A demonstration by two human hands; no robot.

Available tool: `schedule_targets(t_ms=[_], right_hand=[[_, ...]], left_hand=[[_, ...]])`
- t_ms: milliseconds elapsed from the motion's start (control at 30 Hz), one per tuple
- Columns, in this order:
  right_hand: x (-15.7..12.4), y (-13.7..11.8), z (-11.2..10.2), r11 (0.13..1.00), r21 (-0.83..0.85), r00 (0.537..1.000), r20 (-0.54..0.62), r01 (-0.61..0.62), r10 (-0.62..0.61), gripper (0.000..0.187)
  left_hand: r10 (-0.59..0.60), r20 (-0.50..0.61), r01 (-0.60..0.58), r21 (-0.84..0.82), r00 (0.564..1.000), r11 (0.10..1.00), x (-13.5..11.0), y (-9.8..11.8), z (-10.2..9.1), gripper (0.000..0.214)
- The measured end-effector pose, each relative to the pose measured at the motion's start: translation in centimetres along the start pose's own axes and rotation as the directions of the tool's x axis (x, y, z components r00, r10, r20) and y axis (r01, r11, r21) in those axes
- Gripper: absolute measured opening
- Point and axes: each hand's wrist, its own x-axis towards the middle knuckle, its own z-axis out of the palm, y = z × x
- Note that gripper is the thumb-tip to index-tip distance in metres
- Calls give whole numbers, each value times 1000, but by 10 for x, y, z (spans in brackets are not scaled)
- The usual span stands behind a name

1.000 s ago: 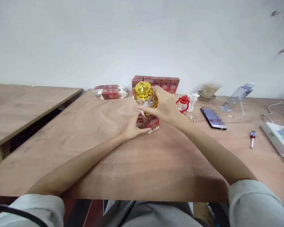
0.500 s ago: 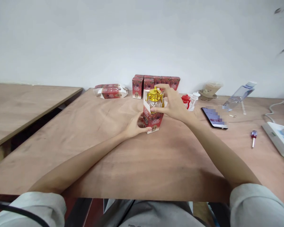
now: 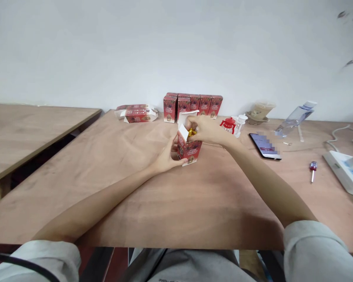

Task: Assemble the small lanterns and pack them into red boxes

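Observation:
A red printed carton [image 3: 191, 152] stands upright on the wooden table [image 3: 153, 203], its white top flaps raised. Around its lower left side my left hand [image 3: 168, 156] is closed, thumb across the front. Inside the carton sits a small gold-topped lantern [image 3: 191, 132]; only a bit of its gold top shows and its clear body is hidden. My right hand [image 3: 205, 128] reaches over the carton's mouth with fingers curled at the gold top. Behind the right wrist stand a red lantern [image 3: 228, 124] and a white lantern [image 3: 240, 122].
Several closed red cartons [image 3: 194, 102] stand by the wall, with flattened cartons [image 3: 139, 113] to their left. On the right are a cup in a holder [image 3: 259, 111], a tilted water bottle [image 3: 295, 117], a phone [image 3: 263, 145], a screwdriver [image 3: 313, 167] and a power strip [image 3: 345, 172].
The gold-topped lantern has gone down into the carton, pressed by my right hand, which moved lower. My left hand keeps its hold on the carton.

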Motion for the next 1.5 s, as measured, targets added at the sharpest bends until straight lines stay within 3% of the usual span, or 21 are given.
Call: schedule_targets(t_ms=[167,300,467,533,633,767,867,1033,1267,1500], right_hand=[[-5,-3,-1,996,-74,998,12,55,-54,10],[-15,-5,-5,989,-81,992,13,124,-123,19],[-28,16,-9,952,277,970,-234,132,-67,20],[-29,29,-6,896,423,959,-282,139,-15,33],[-24,41,4,794,603,981,-190,81,45,63],[-13,35,20,706,707,994,-103,45,40,76],[-12,22,25,716,691,992,-127,98,-13,70],[-28,14,20,805,532,965,-136,262,-224,38],[-35,17,25,867,389,950,-152,310,-272,44],[-33,13,25,906,266,940,-177,330,-291,40]], left_hand=[[69,6,-69,61,998,996,-3,-2,0,90],[77,15,-78,24,997,997,-5,-5,0,87],[86,-2,-86,1,996,996,-4,-3,-1,90],[73,-3,-73,-8,997,997,-3,-1,-2,92],[49,19,-49,-19,999,999,-3,2,-3,91],[51,48,-50,-19,998,999,-2,1,-5,89],[59,65,-58,-9,996,998,-2,-2,-6,92],[89,81,-90,3,993,996,-1,-2,-7,88],[54,54,-51,-57,997,997,-4,6,-2,93],[115,75,-113,-35,991,993,-2,1,-2,92]])
